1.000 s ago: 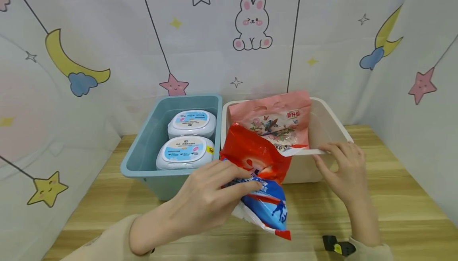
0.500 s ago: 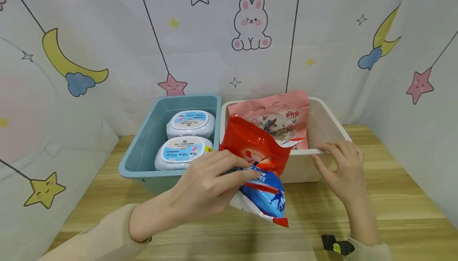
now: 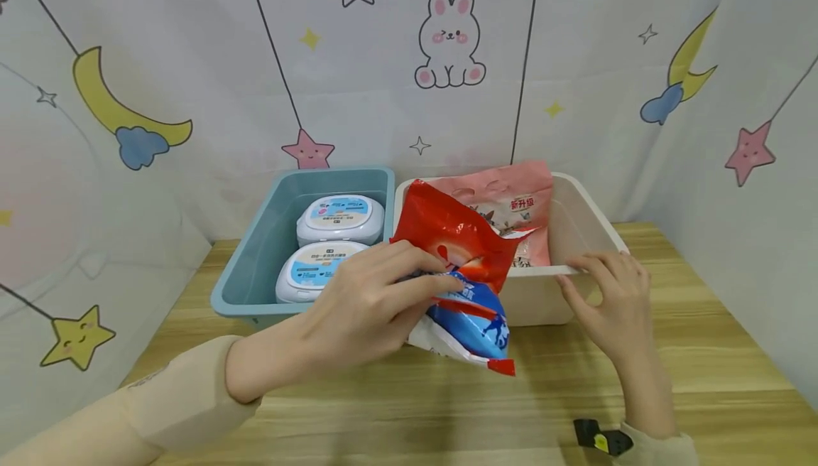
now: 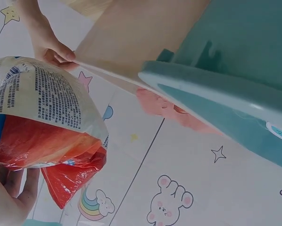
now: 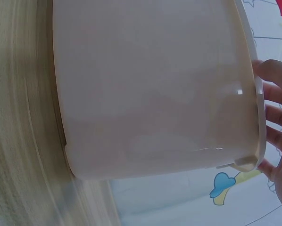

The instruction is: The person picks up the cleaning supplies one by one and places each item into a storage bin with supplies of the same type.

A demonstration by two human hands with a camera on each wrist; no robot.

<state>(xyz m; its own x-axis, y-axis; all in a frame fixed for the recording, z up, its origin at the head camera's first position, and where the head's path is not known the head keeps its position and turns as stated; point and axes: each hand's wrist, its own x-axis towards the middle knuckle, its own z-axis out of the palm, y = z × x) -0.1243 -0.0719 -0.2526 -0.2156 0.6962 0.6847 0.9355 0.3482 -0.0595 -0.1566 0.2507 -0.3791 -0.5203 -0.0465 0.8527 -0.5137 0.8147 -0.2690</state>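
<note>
My left hand (image 3: pixel 367 302) pinches a red and blue plastic bag (image 3: pixel 482 317) at its middle, in front of the white bin's near wall. The bag is tilted, its red end up against the view of the bin and its white and red end hanging lower. In the left wrist view the bag (image 4: pixel 46 103) shows a white back with dense print. My right hand (image 3: pixel 616 302) grips the near right rim of the white bin (image 3: pixel 543 302), thumb outside and fingers over the edge. A pink printed bag (image 3: pixel 530 228) stands inside that bin, partly hidden by the red bag.
Left of the white bin stands a blue-green bin (image 3: pixel 255 267), holding two white lidded boxes (image 3: pixel 341 217) with blue labels. Both bins sit on a wooden table (image 3: pixel 543 395) before a patterned curtain (image 3: pixel 383 82). A black strap piece (image 3: pixel 603 439) is by the right sleeve.
My left hand has lifted the red and blue bag upward, so it covers more of the pink bag. The right hand stays on the white bin's rim.
</note>
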